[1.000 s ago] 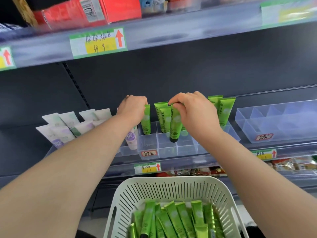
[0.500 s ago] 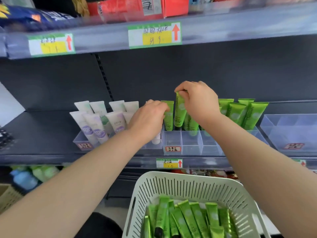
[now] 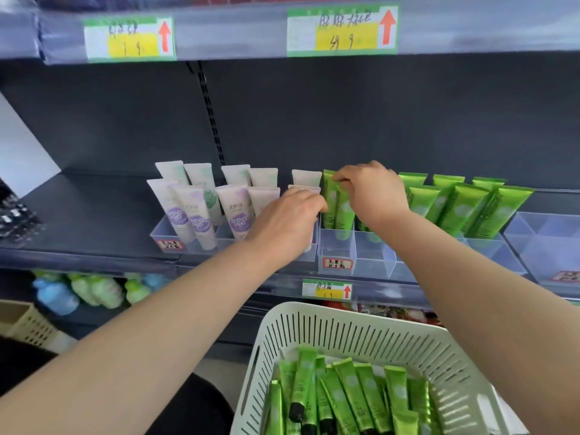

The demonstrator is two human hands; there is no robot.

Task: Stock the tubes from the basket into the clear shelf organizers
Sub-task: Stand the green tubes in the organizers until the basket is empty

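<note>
Grip: we're pinching green tube (image 3: 343, 213) with right hand (image 3: 372, 191), tube standing in clear organizer (image 3: 370, 265) beneath; left hand (image 3: 288, 218) alongside, hold unclear; basket (image 3: 345, 312) below holding more tubes (image 3: 345, 394).

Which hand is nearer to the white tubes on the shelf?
Left. The left hand is right beside the white tubes and overlaps the rightmost ones in view. The right hand is farther right, pinching the top of a green tube.
</note>
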